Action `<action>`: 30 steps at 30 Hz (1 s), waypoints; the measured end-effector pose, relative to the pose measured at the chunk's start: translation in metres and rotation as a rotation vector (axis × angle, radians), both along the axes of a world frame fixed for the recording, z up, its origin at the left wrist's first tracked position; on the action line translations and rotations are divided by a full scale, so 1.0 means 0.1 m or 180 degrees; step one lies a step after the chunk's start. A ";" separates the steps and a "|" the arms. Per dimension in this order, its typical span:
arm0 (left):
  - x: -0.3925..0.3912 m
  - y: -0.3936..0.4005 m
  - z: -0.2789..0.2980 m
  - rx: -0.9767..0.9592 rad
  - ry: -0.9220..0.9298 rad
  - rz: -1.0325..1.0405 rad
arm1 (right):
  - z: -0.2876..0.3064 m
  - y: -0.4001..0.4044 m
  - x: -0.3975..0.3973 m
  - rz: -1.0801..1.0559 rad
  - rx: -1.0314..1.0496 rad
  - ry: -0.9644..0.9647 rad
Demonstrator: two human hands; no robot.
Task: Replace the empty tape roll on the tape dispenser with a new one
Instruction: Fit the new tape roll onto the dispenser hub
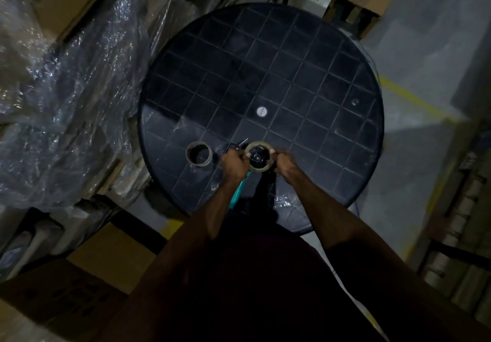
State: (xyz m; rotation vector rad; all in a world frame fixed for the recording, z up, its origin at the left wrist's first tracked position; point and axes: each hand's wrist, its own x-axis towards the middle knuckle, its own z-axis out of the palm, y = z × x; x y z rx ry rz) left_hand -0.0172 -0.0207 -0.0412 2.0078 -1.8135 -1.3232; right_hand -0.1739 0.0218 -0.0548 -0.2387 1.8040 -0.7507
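Observation:
The tape dispenser [237,191], with a teal handle and a black head, lies on the near part of the round black table [265,76]. A roll of tape [259,148] sits on its black hub. My left hand [234,164] grips the dispenser at the roll's left side. My right hand [285,163] holds the roll's right edge. A bare cardboard core [199,153] stands on the table just left of my left hand, apart from it.
The table has a grid pattern and a white cap [262,111] at its centre. Plastic-wrapped goods [66,89] and cardboard boxes [111,256] crowd the left. Shelving [462,235] lines the right, with yellow floor lines [414,99] between.

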 end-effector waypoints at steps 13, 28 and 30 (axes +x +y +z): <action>0.15 0.07 -0.62 0.0116 0.0469 0.0650 | -0.10 0.00 -0.02 0.0110 -0.0089 -0.0158; 0.06 -0.01 -0.28 0.0200 -0.0075 0.0515 | -0.36 -0.07 -0.04 0.0139 0.0091 0.0008; 0.06 -0.03 -0.34 0.0258 -0.0197 0.0434 | -0.36 -0.09 -0.05 0.0098 0.0075 -0.0038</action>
